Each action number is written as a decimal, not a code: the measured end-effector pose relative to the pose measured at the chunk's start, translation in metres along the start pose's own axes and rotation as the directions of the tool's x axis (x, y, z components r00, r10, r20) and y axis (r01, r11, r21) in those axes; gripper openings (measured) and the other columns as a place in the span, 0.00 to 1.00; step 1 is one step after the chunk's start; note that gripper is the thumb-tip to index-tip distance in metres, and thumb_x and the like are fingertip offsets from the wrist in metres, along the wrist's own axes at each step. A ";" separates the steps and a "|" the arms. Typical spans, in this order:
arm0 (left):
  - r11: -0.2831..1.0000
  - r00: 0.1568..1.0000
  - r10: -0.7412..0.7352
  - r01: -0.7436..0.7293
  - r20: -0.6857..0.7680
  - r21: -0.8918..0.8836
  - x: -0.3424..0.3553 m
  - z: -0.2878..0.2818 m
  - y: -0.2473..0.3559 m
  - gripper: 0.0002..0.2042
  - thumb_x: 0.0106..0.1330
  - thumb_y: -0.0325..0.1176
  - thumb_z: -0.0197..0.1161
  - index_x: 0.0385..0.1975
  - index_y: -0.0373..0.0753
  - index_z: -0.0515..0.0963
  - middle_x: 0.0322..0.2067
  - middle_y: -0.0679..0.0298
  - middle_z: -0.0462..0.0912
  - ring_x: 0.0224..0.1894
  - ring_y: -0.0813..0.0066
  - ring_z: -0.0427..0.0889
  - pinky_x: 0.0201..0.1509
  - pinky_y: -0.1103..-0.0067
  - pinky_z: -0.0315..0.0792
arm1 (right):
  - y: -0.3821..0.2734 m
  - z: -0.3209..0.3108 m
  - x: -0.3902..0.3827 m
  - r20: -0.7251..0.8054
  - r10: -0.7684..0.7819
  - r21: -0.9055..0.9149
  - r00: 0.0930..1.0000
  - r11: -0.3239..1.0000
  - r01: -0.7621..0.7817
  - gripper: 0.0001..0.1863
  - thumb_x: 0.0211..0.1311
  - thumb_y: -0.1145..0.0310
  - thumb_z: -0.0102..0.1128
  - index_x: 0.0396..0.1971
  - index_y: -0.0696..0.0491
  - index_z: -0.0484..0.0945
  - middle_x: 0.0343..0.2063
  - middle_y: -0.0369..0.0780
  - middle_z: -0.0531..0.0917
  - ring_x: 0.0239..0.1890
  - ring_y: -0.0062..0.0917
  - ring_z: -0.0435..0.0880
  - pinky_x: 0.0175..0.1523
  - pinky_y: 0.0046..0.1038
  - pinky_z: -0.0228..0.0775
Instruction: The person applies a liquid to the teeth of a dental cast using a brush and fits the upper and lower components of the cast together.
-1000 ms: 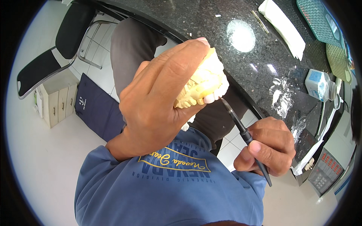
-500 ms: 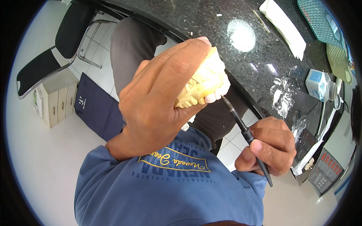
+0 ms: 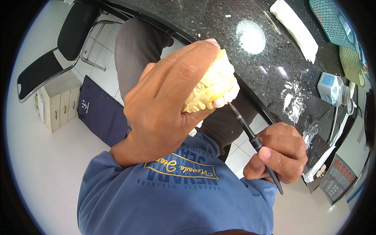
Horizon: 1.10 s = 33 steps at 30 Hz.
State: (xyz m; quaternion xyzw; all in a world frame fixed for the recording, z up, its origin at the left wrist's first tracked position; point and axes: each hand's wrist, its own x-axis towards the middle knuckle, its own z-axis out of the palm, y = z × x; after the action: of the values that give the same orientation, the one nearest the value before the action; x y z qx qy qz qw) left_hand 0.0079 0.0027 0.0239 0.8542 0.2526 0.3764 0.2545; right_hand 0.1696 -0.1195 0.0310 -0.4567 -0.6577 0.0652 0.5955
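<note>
Well, craggy cast (image 3: 213,86), tapered brush (image 3: 247,128)

reference: dark speckled countertop (image 3: 203,19). left of it: black chair (image 3: 79,31) with metal frame. lower left of it: pale cabinet (image 3: 61,109) with handles, navy flat panel (image 3: 98,109). at its upper right: teal mesh basket (image 3: 328,19). at its lower right: grey keypad device (image 3: 340,172).
</note>
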 end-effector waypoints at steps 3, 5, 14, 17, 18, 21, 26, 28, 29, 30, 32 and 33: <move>1.000 1.000 0.001 -0.001 -0.004 0.001 0.000 0.000 -0.001 0.20 0.57 0.23 0.66 0.50 0.26 0.71 0.47 0.45 0.80 0.47 0.63 0.83 0.50 0.77 0.78 | 0.000 0.000 0.000 0.002 -0.002 0.001 1.000 1.000 0.002 0.16 0.42 0.72 0.74 0.31 0.59 0.78 0.22 0.39 0.77 0.18 0.23 0.77 0.17 0.19 0.73; 1.000 1.000 0.005 -0.005 0.003 0.004 0.000 -0.001 -0.001 0.20 0.58 0.23 0.65 0.50 0.26 0.71 0.47 0.45 0.80 0.47 0.63 0.83 0.50 0.77 0.78 | -0.001 0.000 0.001 0.005 0.007 -0.008 1.000 1.000 -0.007 0.16 0.42 0.71 0.74 0.31 0.59 0.78 0.22 0.39 0.77 0.18 0.23 0.77 0.16 0.19 0.72; 1.000 1.000 0.009 -0.009 0.012 0.007 0.000 -0.001 -0.001 0.19 0.61 0.27 0.65 0.50 0.25 0.71 0.47 0.45 0.80 0.47 0.64 0.83 0.50 0.77 0.78 | 0.000 -0.001 0.001 0.005 -0.005 -0.011 1.000 1.000 0.005 0.15 0.43 0.72 0.74 0.31 0.59 0.78 0.21 0.39 0.77 0.18 0.23 0.77 0.16 0.19 0.71; 1.000 1.000 0.018 -0.018 0.010 0.020 0.000 -0.002 -0.001 0.19 0.61 0.27 0.65 0.50 0.26 0.72 0.47 0.45 0.80 0.47 0.63 0.83 0.50 0.76 0.78 | -0.001 -0.001 0.001 0.010 -0.001 -0.006 1.000 1.000 0.001 0.15 0.44 0.72 0.74 0.31 0.59 0.78 0.21 0.39 0.77 0.18 0.23 0.77 0.16 0.19 0.71; 0.999 1.000 0.021 -0.021 0.010 0.024 0.000 -0.002 -0.001 0.19 0.60 0.27 0.65 0.50 0.26 0.72 0.47 0.45 0.80 0.47 0.63 0.83 0.50 0.76 0.78 | 0.000 -0.001 0.001 0.010 -0.001 -0.006 1.000 1.000 0.001 0.15 0.44 0.72 0.74 0.31 0.59 0.78 0.21 0.39 0.77 0.18 0.23 0.77 0.16 0.19 0.71; 0.999 1.000 0.018 -0.018 0.007 0.028 0.000 -0.001 -0.001 0.20 0.59 0.26 0.65 0.50 0.26 0.72 0.47 0.46 0.81 0.47 0.63 0.83 0.50 0.76 0.78 | 0.002 -0.001 0.000 -0.002 -0.025 -0.003 1.000 1.000 0.025 0.15 0.44 0.72 0.73 0.32 0.59 0.78 0.21 0.39 0.77 0.18 0.23 0.77 0.16 0.19 0.71; 1.000 1.000 0.003 -0.003 0.003 0.027 0.001 -0.001 0.001 0.20 0.57 0.24 0.66 0.50 0.26 0.72 0.47 0.46 0.81 0.48 0.63 0.83 0.50 0.76 0.78 | 0.000 0.000 0.001 -0.005 -0.007 -0.038 1.000 0.999 0.007 0.15 0.44 0.71 0.73 0.32 0.59 0.77 0.21 0.39 0.76 0.18 0.23 0.77 0.15 0.19 0.69; 1.000 1.000 -0.008 0.008 0.002 0.021 0.000 0.000 0.002 0.21 0.56 0.22 0.67 0.49 0.26 0.72 0.47 0.46 0.81 0.48 0.63 0.83 0.50 0.76 0.78 | 0.000 0.000 0.000 -0.011 -0.006 -0.025 1.000 1.000 0.006 0.15 0.44 0.72 0.73 0.32 0.59 0.78 0.21 0.39 0.76 0.17 0.23 0.77 0.15 0.19 0.69; 1.000 1.000 -0.012 0.012 0.001 0.018 0.000 0.000 0.002 0.21 0.55 0.22 0.67 0.49 0.26 0.72 0.47 0.46 0.81 0.48 0.63 0.83 0.50 0.77 0.78 | 0.000 0.000 0.000 -0.016 -0.005 -0.013 1.000 1.000 0.005 0.15 0.44 0.72 0.74 0.32 0.59 0.78 0.21 0.39 0.76 0.17 0.23 0.77 0.14 0.19 0.69; 1.000 1.000 -0.017 0.017 0.000 0.015 0.001 0.000 0.002 0.21 0.54 0.21 0.67 0.49 0.26 0.72 0.47 0.46 0.81 0.48 0.62 0.83 0.51 0.77 0.78 | 0.000 0.000 0.000 -0.016 -0.005 -0.013 1.000 1.000 0.005 0.15 0.44 0.72 0.74 0.32 0.59 0.78 0.21 0.39 0.76 0.17 0.23 0.77 0.14 0.19 0.69; 1.000 1.000 -0.025 0.025 -0.005 0.010 0.001 0.000 0.003 0.22 0.52 0.20 0.68 0.49 0.27 0.72 0.47 0.46 0.81 0.48 0.62 0.83 0.51 0.77 0.78 | -0.001 0.000 0.000 -0.013 -0.003 -0.050 1.000 0.999 0.003 0.15 0.44 0.72 0.74 0.32 0.59 0.78 0.21 0.39 0.76 0.17 0.23 0.77 0.14 0.19 0.69; 1.000 1.000 -0.028 0.028 -0.006 0.009 0.001 0.000 0.003 0.23 0.52 0.19 0.69 0.49 0.27 0.72 0.47 0.46 0.81 0.48 0.62 0.83 0.51 0.77 0.78 | 0.000 0.000 0.000 -0.013 -0.003 -0.050 1.000 0.999 0.003 0.15 0.44 0.72 0.74 0.32 0.59 0.78 0.21 0.39 0.76 0.17 0.23 0.77 0.14 0.19 0.69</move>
State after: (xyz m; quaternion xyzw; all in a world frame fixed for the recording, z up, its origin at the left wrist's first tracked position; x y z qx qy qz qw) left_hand 0.0094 0.0010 0.0259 0.8507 0.2669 0.3743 0.2550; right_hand 0.1691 -0.1193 0.0314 -0.4709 -0.6557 0.0447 0.5884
